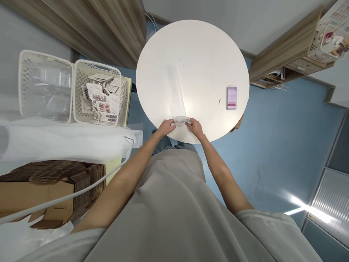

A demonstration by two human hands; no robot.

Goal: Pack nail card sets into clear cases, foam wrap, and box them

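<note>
A strip of thin, translucent white packing wrap lies lengthwise on the round white table. At its near end is a whitish, rounded bundle, which looks folded or rolled in the wrap; what is inside cannot be made out. My left hand pinches the left end of this bundle. On the opposite end, the fingers of my right hand are closed too. Both hands are just above the table's near edge.
Toward the table's right side lies a pinkish-purple box-shaped item, blurred. Left of the table stand a basket of carded items and a basket of clear plastic bags. A large white wrap roll and folded cardboard lie nearer.
</note>
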